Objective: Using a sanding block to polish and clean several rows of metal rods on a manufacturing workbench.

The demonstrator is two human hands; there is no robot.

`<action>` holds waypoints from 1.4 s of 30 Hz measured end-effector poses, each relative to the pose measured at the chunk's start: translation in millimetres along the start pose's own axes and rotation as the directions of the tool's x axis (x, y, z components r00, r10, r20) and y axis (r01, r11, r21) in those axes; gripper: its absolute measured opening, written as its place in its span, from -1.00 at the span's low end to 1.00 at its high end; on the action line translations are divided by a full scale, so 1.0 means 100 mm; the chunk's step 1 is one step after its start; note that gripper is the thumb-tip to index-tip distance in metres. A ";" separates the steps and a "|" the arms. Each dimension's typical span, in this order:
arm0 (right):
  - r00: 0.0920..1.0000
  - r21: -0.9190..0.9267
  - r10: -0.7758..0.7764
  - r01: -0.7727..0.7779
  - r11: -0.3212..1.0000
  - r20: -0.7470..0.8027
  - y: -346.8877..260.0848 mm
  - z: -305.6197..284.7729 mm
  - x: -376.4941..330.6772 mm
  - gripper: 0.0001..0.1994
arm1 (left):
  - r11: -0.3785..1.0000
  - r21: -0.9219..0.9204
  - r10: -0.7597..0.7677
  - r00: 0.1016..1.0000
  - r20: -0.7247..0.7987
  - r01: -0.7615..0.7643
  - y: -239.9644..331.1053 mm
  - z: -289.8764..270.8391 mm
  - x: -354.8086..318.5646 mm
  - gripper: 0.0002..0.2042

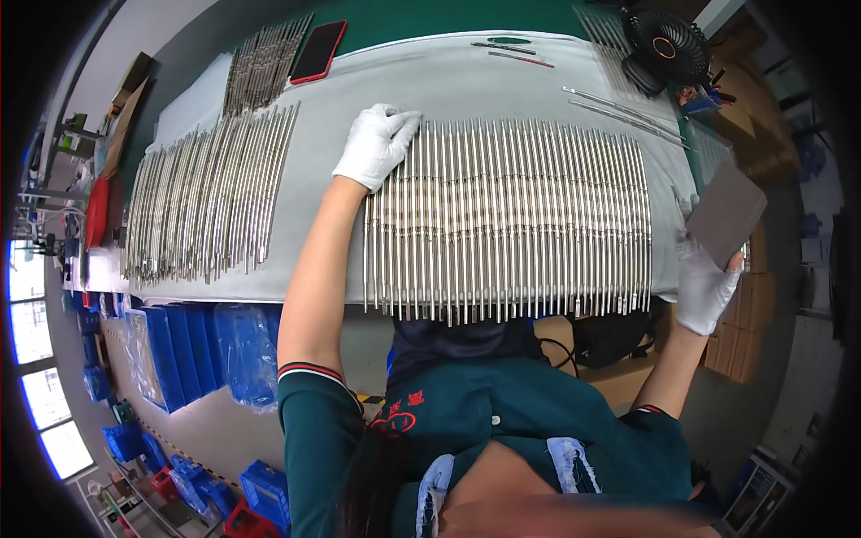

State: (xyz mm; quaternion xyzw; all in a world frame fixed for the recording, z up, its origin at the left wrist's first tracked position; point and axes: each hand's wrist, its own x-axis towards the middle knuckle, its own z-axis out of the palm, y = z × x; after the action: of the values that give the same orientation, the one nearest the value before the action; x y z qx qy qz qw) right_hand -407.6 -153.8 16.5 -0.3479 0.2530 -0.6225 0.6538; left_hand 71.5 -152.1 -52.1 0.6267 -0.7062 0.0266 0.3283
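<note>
Head view: I see rods (507, 211) spread right of left hand (374, 148), the nearer, curled, grip unclear; long axes near-to-far. Right hand (706, 289) holds plate (728, 211).

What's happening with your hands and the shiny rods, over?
Left hand at upper left of middle rod row. Right hand holding flat gray plate. Black fan apart, upper right.

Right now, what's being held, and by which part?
The right hand holds the grey pad by its lower edge; the left hand is at the rods, grip unclear.
</note>
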 end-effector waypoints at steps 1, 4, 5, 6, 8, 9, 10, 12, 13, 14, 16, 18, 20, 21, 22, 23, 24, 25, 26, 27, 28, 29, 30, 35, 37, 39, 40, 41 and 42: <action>1.000 -0.040 0.027 -0.026 0.999 0.014 -0.01 0.00 -0.01 -0.14 | 1.000 0.001 -0.001 1.000 0.002 0.001 -0.01 0.01 -0.01 -0.83; 1.000 -0.094 0.008 -0.011 0.995 -0.025 0.02 -0.05 -0.04 -0.10 | 1.000 -0.010 -0.016 1.000 0.016 0.016 0.01 0.02 -0.01 -0.83; 1.000 -0.090 0.009 -0.012 0.996 -0.025 0.03 -0.06 -0.05 -0.10 | 1.000 0.013 -0.026 0.999 0.028 0.026 0.03 0.01 -0.03 -0.83; 1.000 -0.136 0.027 -0.027 0.990 -0.005 0.03 -0.09 -0.07 -0.11 | 0.999 0.036 -0.036 0.999 0.040 0.035 0.05 0.01 -0.04 -0.83; 0.999 -0.177 0.047 -0.043 0.983 0.017 0.05 -0.11 -0.09 -0.11 | 0.999 0.038 -0.017 0.999 0.039 0.016 0.05 0.00 -0.03 -0.83; 0.998 -0.289 0.040 -0.027 0.957 0.038 0.06 -0.12 -0.11 -0.10 | 0.999 0.036 0.001 0.999 0.038 -0.003 0.05 0.00 -0.02 -0.82; 0.998 -0.397 0.034 -0.007 0.918 0.061 0.07 -0.12 -0.12 -0.09 | 0.999 0.008 0.031 0.999 -0.013 -0.031 0.05 0.03 -0.01 -0.81; 0.996 -0.472 0.048 -0.010 0.881 0.069 0.09 -0.15 -0.13 -0.09 | 1.000 -0.015 0.025 1.000 -0.008 -0.025 0.02 0.07 0.02 -0.82; 0.995 -0.547 0.060 -0.009 0.837 0.074 0.10 -0.15 -0.14 -0.08 | 0.999 -0.041 0.021 1.000 -0.004 -0.021 0.00 0.07 0.02 -0.82; 0.995 -0.547 0.058 -0.007 0.837 0.077 0.12 -0.13 -0.15 -0.08 | 1.000 -0.025 0.012 0.999 0.034 -0.012 -0.01 0.07 0.02 -0.81; 0.998 -0.555 0.001 0.038 0.831 0.070 0.16 -0.06 -0.16 -0.13 | 1.000 -0.016 0.005 0.999 0.045 -0.004 -0.02 0.07 0.00 -0.81; 0.993 -0.641 0.001 0.074 0.764 0.117 0.17 -0.01 -0.14 -0.13 | 1.000 -0.023 -0.012 0.997 0.079 0.014 -0.02 0.03 0.00 -0.80; 0.982 -0.739 0.032 0.119 0.663 0.187 0.20 0.21 -0.13 -0.13 | 0.999 -0.033 -0.024 1.000 0.014 0.024 0.06 -0.02 -0.03 -0.79; 0.975 -0.807 0.089 0.117 0.579 0.205 0.23 0.33 -0.16 -0.16 | 0.998 -0.048 -0.035 0.999 -0.042 0.033 0.15 -0.08 -0.05 -0.77; 0.953 -0.854 0.143 0.165 0.494 0.267 0.29 0.40 -0.14 -0.19 | 0.999 -0.016 -0.033 0.999 -0.033 0.033 0.21 -0.17 -0.09 -0.74; 0.928 -0.891 0.201 0.214 0.401 0.314 0.33 0.46 -0.13 -0.21 | 0.999 -0.018 -0.035 0.999 -0.032 0.034 0.31 -0.25 -0.17 -0.74; 0.896 -0.906 0.225 0.317 0.280 0.383 0.36 0.53 -0.12 -0.22 | 1.000 -0.004 0.000 1.000 -0.001 0.000 0.41 -0.31 -0.28 -0.69; 0.857 -0.895 0.258 0.418 0.158 0.446 0.39 0.59 -0.10 -0.23 | 0.999 0.010 0.035 0.999 0.032 -0.035 0.52 -0.39 -0.40 -0.64; 0.826 -0.864 0.254 0.481 0.148 0.503 0.44 0.64 -0.08 -0.28 | 0.999 0.019 0.030 0.989 0.144 -0.033 0.69 -0.51 -0.56 -0.55; 0.824 -0.864 0.259 0.482 0.145 0.504 0.45 0.72 -0.07 -0.28 | 0.999 0.023 0.024 0.968 0.250 -0.031 0.86 -0.61 -0.73 -0.45; 0.822 -0.875 0.306 0.472 0.107 0.481 0.47 0.78 -0.07 -0.30 | 0.999 0.034 0.025 0.944 0.330 -0.039 1.01 -0.66 -0.90 -0.32; 0.818 -0.885 0.354 0.461 0.071 0.454 0.49 0.83 -0.06 -0.33 | 0.998 0.045 0.023 0.911 0.411 -0.045 1.14 -0.69 -1.05 -0.19; 0.808 -0.876 0.360 0.478 0.061 0.466 0.53 0.88 -0.04 -0.37 | 0.997 0.061 0.012 0.892 0.453 -0.044 1.25 -0.72 -1.16 -0.10; 0.740 -0.798 0.411 0.601 -0.046 0.533 0.78 1.11 0.14 -0.44 | 0.992 0.123 -0.041 0.900 0.435 -0.014 1.58 -0.61 -1.34 0.10; 0.740 -0.801 0.422 0.596 -0.050 0.524 0.85 1.24 0.17 -0.43 | 0.996 0.081 -0.014 0.905 0.425 -0.022 1.60 -0.55 -1.32 0.06; 0.728 -0.789 0.415 0.614 -0.038 0.546 0.94 1.29 0.25 -0.44 | 0.995 0.092 0.000 0.903 0.429 -0.043 1.59 -0.50 -1.33 0.04; 0.717 -0.777 0.405 0.629 -0.024 0.567 0.98 1.32 0.28 -0.44 | 0.995 0.090 -0.003 0.904 0.427 -0.039 1.59 -0.49 -1.33 0.04; 0.714 -0.777 0.399 0.629 -0.004 0.575 0.98 1.40 0.30 -0.46 | 0.997 0.070 0.003 0.899 0.438 -0.038 1.59 -0.49 -1.32 0.02; 0.698 -0.769 0.404 0.638 0.026 0.592 1.05 1.41 0.35 -0.47 | 0.998 0.050 0.010 0.894 0.449 -0.036 1.59 -0.50 -1.31 0.00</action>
State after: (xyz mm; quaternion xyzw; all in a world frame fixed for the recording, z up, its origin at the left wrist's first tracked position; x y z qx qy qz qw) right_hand -229.5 -170.4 28.6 -0.9228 0.3045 -0.1361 0.1930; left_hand -50.5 17.4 -18.5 0.6167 -0.7691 -0.0946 0.1385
